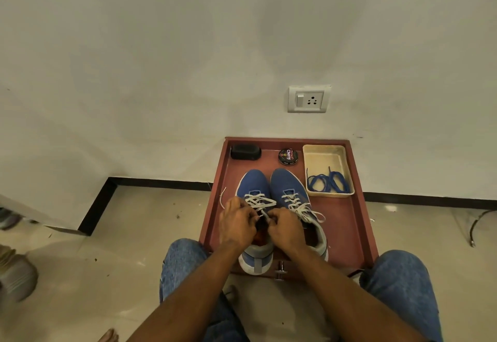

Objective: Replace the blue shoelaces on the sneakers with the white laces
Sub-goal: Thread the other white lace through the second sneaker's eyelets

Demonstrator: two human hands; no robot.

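**Both hands pinch white lace ends over the left sneaker**

Both hands make the grip at the throat of the left sneaker (255, 223): the left hand (236, 224) has its fingers curled round one strand of the white lace (259, 203), and the right hand (285, 230) pinches the other strand between thumb and fingers. The two hands sit close together, knuckles nearly touching, over the shoe's opening. A loose tail of white lace (222, 198) curves out to the left of the left hand, over the tray's edge.

Just to the right, touching side by side, stands the right sneaker (291, 193), blue like its mate, with white lace (301, 207) crossed through its eyelets and tied in a bow.

Both shoes rest, toes pointing far, in a reddish-brown tray (349, 223) set on the tiled floor against the wall. In the tray's far right corner is a cream basket (322, 153) holding the blue shoelaces (328, 182) in a loose tangle at its near end. Left of the basket lies a round polish tin (288, 156), and in the far left corner a black shoe brush (245, 152).

A wall socket (309, 99) sits above the tray. Knees in blue jeans (403, 277) flank the tray's near end.
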